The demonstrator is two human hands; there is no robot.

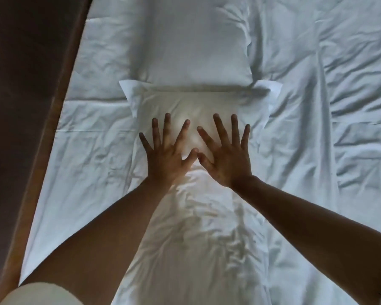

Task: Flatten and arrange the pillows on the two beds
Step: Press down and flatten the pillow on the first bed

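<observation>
Plainly, both hands lie flat with fingers straight and fanned wide, palms down on the near white fabric pillow [191,106]; the left hand [166,158] and the right hand [228,159] sit side by side, their thumbs almost touching at the middle; neither hand curls round anything. That near pillow lies across the crumpled white bed sheet [317,150], its flat flanged corners sticking out to either side; a second plump white pillow [191,45] lies just beyond it, the two edges touching or slightly overlapping. Both bare forearms reach in from the bottom of the view, and a pale short sleeve [42,293] shows at the lower left; a brown wooden bed edge [53,119] runs along the sheet's left side.
</observation>
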